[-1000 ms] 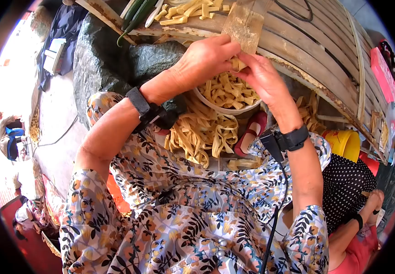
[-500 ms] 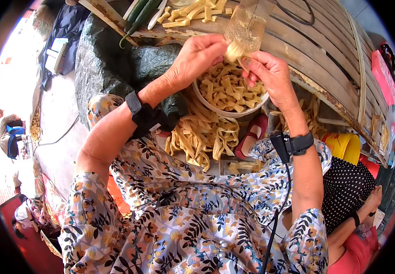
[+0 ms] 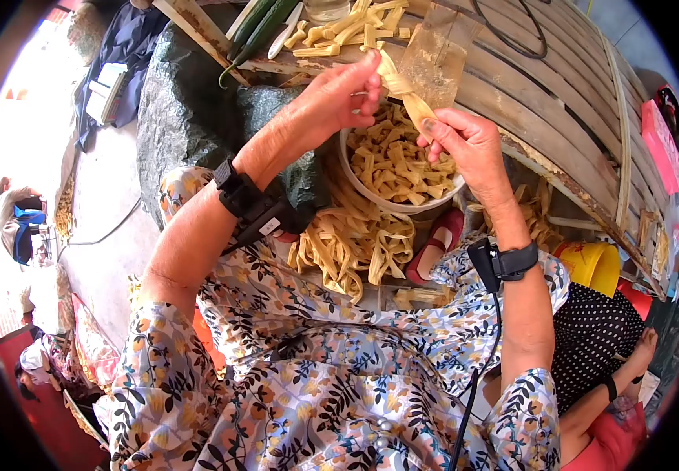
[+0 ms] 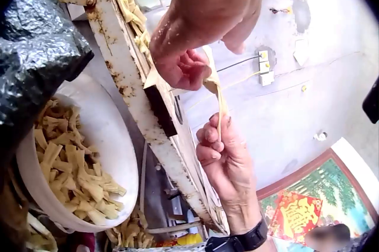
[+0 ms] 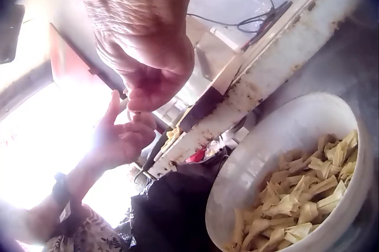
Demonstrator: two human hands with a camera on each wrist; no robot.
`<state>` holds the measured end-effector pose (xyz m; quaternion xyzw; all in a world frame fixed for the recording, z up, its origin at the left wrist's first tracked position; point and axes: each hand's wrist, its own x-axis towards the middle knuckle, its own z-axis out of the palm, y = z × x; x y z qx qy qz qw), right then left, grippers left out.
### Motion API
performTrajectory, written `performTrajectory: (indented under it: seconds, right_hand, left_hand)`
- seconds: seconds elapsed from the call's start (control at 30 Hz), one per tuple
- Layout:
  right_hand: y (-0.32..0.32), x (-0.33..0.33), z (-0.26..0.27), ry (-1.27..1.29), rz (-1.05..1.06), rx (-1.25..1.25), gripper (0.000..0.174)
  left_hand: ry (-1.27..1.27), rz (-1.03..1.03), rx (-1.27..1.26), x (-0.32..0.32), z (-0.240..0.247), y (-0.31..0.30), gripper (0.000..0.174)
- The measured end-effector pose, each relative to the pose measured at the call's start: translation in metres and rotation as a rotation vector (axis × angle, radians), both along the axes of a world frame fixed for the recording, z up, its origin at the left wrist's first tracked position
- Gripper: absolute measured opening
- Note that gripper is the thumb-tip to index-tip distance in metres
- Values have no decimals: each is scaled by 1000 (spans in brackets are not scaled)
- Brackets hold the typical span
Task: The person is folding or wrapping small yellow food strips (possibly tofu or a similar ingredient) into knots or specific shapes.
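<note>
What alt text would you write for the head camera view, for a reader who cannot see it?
A person's left hand and right hand hold a pale yellow strip stretched between them, above a white tub of folded pieces, beside a slatted wooden surface.

I'm finding open air above white tub (image 3: 407, 208); rusty table edge (image 4: 120, 65) running behind, wooden board (image 3: 436, 59) jutting over it, dark plastic sheet (image 3: 171, 102) bulging at my left, cucumbers (image 3: 270, 27) lying beyond.
</note>
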<state>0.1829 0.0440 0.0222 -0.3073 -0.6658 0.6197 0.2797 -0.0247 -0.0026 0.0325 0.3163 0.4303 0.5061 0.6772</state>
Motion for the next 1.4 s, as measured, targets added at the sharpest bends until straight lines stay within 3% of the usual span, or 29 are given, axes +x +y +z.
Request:
performTrajectory:
  seconds: [0.07,0.27,0.3,0.4,0.53,0.57,0.67,0.77,0.93,1.0,1.03,1.07,1.1,1.13,1.2,1.23,1.27,1.4]
  right_hand:
    - [0,0,-4,35,-6,-41,20]
    - [-5,-5,-1,-17,71,-137,22]
    - [-5,-4,-2,-53,79,-139,30]
    - [5,-1,-3,-39,-33,49,36]
    - [10,-7,1,-119,-64,-61,28]
    - [8,-10,-3,-32,-96,-48,19]
    - [9,-13,0,83,-179,-48,14]
    - [13,-17,0,255,-271,-121,11]
    - [17,-20,-2,362,-335,-281,11]
    - [17,-24,2,333,-491,-366,10]
    - [19,-26,4,318,-570,-409,10]
    - [41,-11,-4,388,-528,-215,9]
    - [43,-12,6,355,-496,-96,9]
    - [41,-11,14,321,-466,15,9]
    - [19,-15,6,258,-371,27,11]
    - [20,-13,6,255,-329,47,12]
    - [20,-12,7,226,-310,85,12]
    - [14,-15,2,190,-167,92,14]
  left_hand:
    - [114,22,-1,6,-1,-3,29]
    - [103,13,118,4,-19,7,19]
    - [138,16,143,3,-18,8,18]
    - [403,-27,211,4,-14,5,19]
    - [512,-315,244,19,-2,-4,19]
    - [477,-315,213,22,-8,-4,20]
    - [339,-194,138,28,-14,-3,21]
    - [23,-160,101,36,-13,-2,21]
    - [-3,-49,112,46,-15,-2,19]
    - [108,43,133,53,-22,-3,14]
    - [151,-79,179,57,-23,-12,12]
    - [194,-202,226,63,-23,-25,10]
    - [77,-241,76,79,-25,-33,8]
    - [303,-261,210,69,-22,-25,12]
    - [53,-80,134,43,-16,-4,22]
    - [231,-88,56,28,-3,-4,33]
    - [23,-68,115,19,-3,-5,35]
    - [138,-228,190,24,2,-3,32]
